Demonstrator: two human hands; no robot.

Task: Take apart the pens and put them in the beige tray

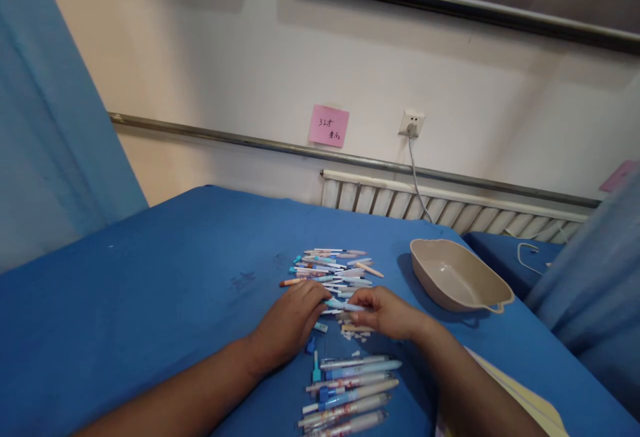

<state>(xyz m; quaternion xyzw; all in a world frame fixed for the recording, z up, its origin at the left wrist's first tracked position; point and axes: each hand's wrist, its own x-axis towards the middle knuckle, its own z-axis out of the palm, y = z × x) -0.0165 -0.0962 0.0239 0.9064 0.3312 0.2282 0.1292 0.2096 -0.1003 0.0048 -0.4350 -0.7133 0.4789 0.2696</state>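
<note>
My left hand (289, 322) and my right hand (383, 311) meet over a blue cloth-covered table (150, 303). Together they pinch a light blue pen (343, 305) by its two ends, fingers closed on it. Beyond the hands lies a loose pile of pens (330, 269) in blue, white and orange. Nearer me, several pens (350, 390) lie side by side in a row. Small caps and pen parts (355, 335) are scattered under my right hand.
A beige oval dish (457, 275) stands on the table to the right. Behind are a wall with a pink note (329, 125), a socket with a cable (413, 123) and a radiator (450, 207). Blue curtains hang at both sides.
</note>
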